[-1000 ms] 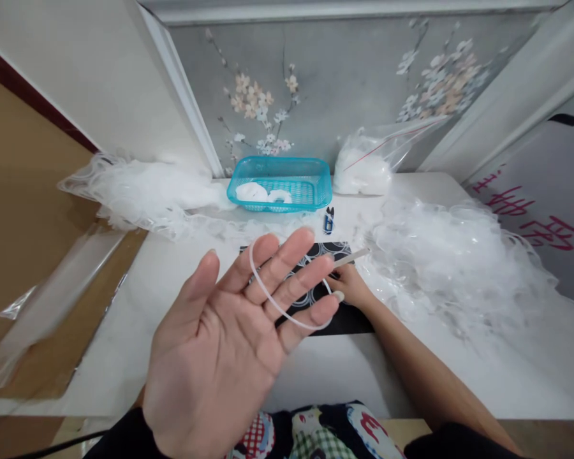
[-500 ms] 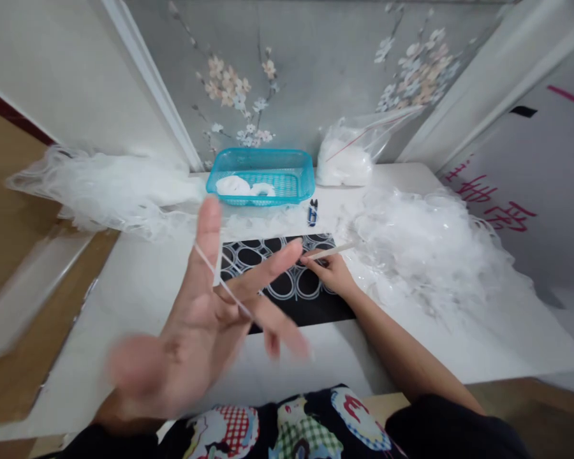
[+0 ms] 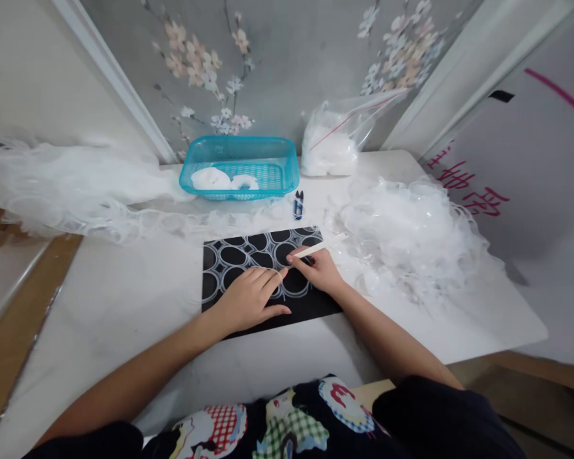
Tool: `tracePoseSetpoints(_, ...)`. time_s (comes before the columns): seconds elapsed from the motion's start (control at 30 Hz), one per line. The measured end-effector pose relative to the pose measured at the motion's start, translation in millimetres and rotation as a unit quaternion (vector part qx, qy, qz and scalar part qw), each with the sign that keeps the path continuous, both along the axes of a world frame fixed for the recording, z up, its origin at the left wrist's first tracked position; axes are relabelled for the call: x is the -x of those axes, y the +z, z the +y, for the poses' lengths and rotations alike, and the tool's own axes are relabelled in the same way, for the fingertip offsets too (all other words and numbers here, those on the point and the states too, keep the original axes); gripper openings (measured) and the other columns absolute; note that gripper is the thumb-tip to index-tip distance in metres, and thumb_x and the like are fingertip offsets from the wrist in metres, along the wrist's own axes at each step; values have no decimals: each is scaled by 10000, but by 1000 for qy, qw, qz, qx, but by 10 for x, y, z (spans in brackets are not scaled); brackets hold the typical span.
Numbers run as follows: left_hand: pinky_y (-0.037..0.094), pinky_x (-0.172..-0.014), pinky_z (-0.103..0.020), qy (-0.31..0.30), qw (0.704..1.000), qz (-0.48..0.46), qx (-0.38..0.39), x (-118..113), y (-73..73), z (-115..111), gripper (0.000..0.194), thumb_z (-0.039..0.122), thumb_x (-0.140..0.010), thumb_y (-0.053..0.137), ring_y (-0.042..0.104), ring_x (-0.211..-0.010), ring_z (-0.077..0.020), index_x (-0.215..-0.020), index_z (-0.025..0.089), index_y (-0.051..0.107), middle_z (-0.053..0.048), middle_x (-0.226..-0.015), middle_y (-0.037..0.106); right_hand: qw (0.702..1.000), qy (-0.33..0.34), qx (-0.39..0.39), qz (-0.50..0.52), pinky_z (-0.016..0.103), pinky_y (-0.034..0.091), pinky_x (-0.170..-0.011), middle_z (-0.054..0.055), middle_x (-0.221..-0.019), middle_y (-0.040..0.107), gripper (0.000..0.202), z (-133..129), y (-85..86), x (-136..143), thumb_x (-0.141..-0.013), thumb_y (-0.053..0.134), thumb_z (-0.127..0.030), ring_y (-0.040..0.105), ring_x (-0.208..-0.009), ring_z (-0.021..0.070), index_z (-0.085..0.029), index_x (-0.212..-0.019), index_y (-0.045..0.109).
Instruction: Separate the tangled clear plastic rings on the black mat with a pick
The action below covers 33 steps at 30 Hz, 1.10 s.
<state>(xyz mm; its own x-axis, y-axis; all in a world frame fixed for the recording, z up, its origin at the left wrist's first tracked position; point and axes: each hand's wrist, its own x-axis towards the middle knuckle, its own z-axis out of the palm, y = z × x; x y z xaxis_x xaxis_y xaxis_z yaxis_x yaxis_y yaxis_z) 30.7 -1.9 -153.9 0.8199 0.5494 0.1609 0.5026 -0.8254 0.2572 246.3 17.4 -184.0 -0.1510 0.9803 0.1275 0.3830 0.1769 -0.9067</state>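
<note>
A black sheet point(image 3: 268, 322) with rows of white ring outlines lies on the table. On it rests my left hand point(image 3: 251, 296), palm down, fingers stretched out flat and thumb apart. A fine white strand point(image 3: 281, 275) shows by its index fingertip; whether the fingers press on it I cannot tell. At the sheet's right side, my right hand point(image 3: 321, 271) is closed in a pinch on a thin, flat white stick point(image 3: 310, 250) that slants up to the right. The two hands' fingertips are close together.
Behind the sheet are blue-handled snips point(image 3: 298, 205) and a turquoise basket point(image 3: 239, 192) with white rolls. A clear bag point(image 3: 332, 150) of white material stands beside it. Piles of translucent white loops lie right point(image 3: 406, 223) and left point(image 3: 86, 178) on the white table point(image 3: 124, 299).
My left hand was raised near the camera, spread, with a white strand looped across its fingers; it has come down flat onto the sheet. My right hand keeps its pinch on the stick.
</note>
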Motion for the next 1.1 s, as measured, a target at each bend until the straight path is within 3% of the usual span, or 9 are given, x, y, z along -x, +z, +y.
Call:
tracePoseSetpoints(0.1, 484, -872, -453, -4, 999, 23, -32, 3, -12, -15, 714, 664, -924, 340, 612, -1004, -311, -1224, 60, 577, -186, -1092, 661, 1000, 6, 1, -14, 333, 519, -727, 58, -849, 754, 227, 0, -5, 1, -874, 602, -391, 687, -753, 215, -210, -796, 714)
tracePoseSetpoints(0.27, 469, -922, -461, -8, 996, 55, -65, 6, -95, -47, 732, 669, -924, 335, 601, -1058, -337, -1162, 37, 616, -201, -1108, 656, 1000, 7, 13, 4, 326, 528, -727, 53, -853, 754, 226, -21, -2, 5, -874, 605, -401, 697, -781, 220, -214, -816, 719)
tracePoseSetpoints(0.53, 373, -1085, -503, -28, 997, 38, -61, 30, -171, -41, 726, 639, -940, 341, 459, -1324, -361, -1248, 22, 569, -244, -1358, 549, 998, 17, -4, -61, 341, 521, -738, 64, -872, 757, 247, -22, 13, 25, -902, 578, -415, 698, -780, 225, -225, -837, 722)
tracePoseSetpoints(0.83, 382, -1080, -525, -40, 997, 21, -57, 60, -267, -42, 737, 618, -962, 284, 501, -1291, -357, -1274, 4, 545, -259, -1305, 586, 999, 5, 7, -31, 327, 522, -701, 54, -863, 751, 244, -51, -27, 22, -892, 585, -417, 694, -766, 218, -222, -841, 723)
tracePoseSetpoints(1.0, 364, -1093, -502, -44, 997, 30, -49, 85, -302, -40, 737, 619, -962, 287, 508, -1290, -345, -1315, 14, 516, -257, -1364, 538, 997, 9, -42, -65, 342, 532, -776, 60, -874, 756, 195, -42, -18, 25, -903, 588, -348, 703, -827, 227, -227, -843, 728)
tracePoseSetpoints(1.1, 351, -1103, -491, -48, 997, 39, -38, 91, -293, -38, 757, 640, -944, 333, 493, -1305, -349, -1334, 11, 496, -258, -1386, 516, 985, 12, -94, -146, 369, 535, -853, 62, -959, 763, 192, -136, -26, 54, -928, 554, -311, 677, -972, 248, -242, -884, 728)
